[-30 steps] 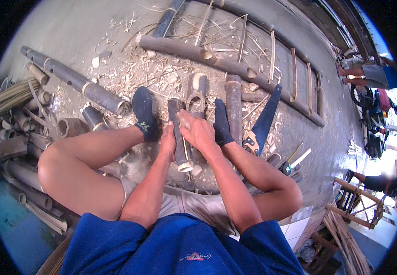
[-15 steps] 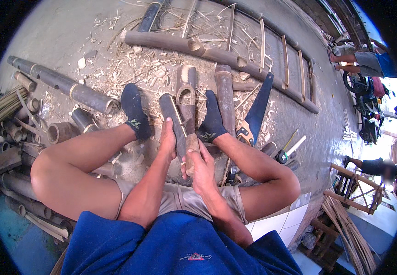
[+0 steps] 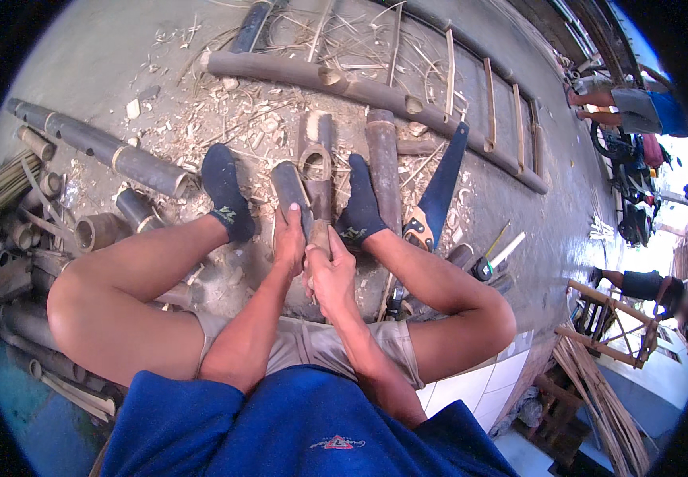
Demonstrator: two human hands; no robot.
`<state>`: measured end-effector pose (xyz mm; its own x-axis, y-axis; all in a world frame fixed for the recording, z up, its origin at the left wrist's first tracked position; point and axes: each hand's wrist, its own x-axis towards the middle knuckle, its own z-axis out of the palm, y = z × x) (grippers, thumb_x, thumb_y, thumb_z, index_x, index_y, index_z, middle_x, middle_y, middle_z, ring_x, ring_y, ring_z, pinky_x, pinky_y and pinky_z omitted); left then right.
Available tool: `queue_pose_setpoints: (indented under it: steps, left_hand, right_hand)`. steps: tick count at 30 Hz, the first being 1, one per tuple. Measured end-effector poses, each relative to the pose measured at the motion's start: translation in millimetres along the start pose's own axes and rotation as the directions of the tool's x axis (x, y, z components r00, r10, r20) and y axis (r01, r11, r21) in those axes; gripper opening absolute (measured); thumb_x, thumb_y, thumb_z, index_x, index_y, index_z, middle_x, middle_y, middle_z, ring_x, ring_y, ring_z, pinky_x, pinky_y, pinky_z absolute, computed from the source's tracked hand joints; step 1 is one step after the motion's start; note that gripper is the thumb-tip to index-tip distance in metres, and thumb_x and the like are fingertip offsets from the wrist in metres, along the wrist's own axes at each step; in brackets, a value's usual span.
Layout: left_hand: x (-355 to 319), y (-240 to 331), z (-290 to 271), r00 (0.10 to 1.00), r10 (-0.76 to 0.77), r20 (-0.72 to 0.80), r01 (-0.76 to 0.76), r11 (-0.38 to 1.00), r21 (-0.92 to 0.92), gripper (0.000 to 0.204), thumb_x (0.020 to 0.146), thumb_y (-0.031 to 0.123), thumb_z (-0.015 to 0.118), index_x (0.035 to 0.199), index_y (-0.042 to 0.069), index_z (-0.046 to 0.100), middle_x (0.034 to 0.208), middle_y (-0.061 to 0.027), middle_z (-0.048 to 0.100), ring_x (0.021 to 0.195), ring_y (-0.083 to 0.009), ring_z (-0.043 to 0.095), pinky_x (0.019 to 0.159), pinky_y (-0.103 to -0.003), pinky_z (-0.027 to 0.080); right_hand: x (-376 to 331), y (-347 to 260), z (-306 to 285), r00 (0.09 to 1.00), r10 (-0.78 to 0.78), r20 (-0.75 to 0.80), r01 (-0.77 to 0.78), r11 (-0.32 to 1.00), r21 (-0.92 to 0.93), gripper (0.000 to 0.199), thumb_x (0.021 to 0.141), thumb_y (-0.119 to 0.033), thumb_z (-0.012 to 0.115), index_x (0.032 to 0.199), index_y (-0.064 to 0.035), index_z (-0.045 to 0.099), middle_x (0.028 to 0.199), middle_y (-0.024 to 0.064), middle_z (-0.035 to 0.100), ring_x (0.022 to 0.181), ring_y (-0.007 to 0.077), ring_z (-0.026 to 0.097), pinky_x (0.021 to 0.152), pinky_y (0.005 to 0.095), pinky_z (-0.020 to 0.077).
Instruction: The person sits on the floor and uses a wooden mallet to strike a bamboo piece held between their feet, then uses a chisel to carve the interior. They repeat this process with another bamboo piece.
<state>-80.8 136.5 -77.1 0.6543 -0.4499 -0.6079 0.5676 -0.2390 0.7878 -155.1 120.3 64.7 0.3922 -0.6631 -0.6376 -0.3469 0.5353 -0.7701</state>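
I sit on the ground with knees spread and black-socked feet ahead. My left hand (image 3: 289,237) presses down on a short split bamboo piece (image 3: 289,184) lying between my feet. My right hand (image 3: 330,270) grips a wooden-handled tool (image 3: 319,236) that points forward beside that piece. Just beyond lies a notched bamboo section (image 3: 317,147) between my feet.
A hand saw with a blue blade (image 3: 437,188) lies right of my right foot. A bamboo ladder (image 3: 407,99) lies across the far floor. Bamboo tubes (image 3: 97,147) and offcuts pile at the left, with chips scattered. Other people stand at the far right beside a bamboo stool (image 3: 610,318).
My hands have drawn back toward my body. The right hand left the notched bamboo section and now holds the tool beside the left hand.
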Motion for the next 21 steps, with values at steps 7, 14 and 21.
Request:
queue_pose_setpoints:
  steps: [7, 14, 21]
  left_hand:
    - [4.8, 0.8, -6.8, 0.995, -0.039, 0.09, 0.049, 0.993, -0.104, 0.068, 0.104, 0.052, 0.045, 0.154, 0.006, 0.034, 0.138, -0.0208, 0.055, 0.118, -0.0312, 0.058, 0.102, -0.043, 0.047]
    - [5.3, -1.4, -8.2, 0.987, -0.094, 0.127, 0.118, 0.973, -0.197, 0.058, 0.104, 0.052, 0.048, 0.143, 0.01, 0.043, 0.113, -0.0116, 0.06, 0.092, -0.0215, 0.061, 0.077, -0.039, 0.052]
    - [11.5, -3.3, -15.7, 0.971, -0.156, 0.183, 0.185, 0.971, -0.15, 0.043, 0.104, 0.053, 0.049, 0.123, 0.014, 0.05, 0.082, 0.0024, 0.049, 0.067, -0.0097, 0.048, 0.056, -0.031, 0.043]
  right_hand:
    - [34.7, 3.9, -3.9, 0.987, -0.124, 0.099, 0.128, 0.991, -0.032, 0.042, 0.095, -0.013, 0.057, 0.136, -0.0063, 0.058, 0.067, 0.0015, 0.056, 0.044, 0.0098, 0.049, 0.038, 0.0292, 0.0378]
    - [56.1, 5.5, -2.0, 0.994, -0.064, 0.089, 0.065, 0.998, -0.012, 0.039, 0.095, -0.013, 0.057, 0.133, -0.0063, 0.061, 0.068, 0.0, 0.055, 0.044, 0.009, 0.049, 0.036, 0.0286, 0.037]
    - [94.6, 10.3, 5.3, 0.99, -0.073, 0.117, 0.068, 0.997, 0.043, 0.037, 0.091, -0.013, 0.059, 0.127, -0.006, 0.063, 0.066, 0.0026, 0.056, 0.044, 0.0122, 0.051, 0.038, 0.0322, 0.0401]
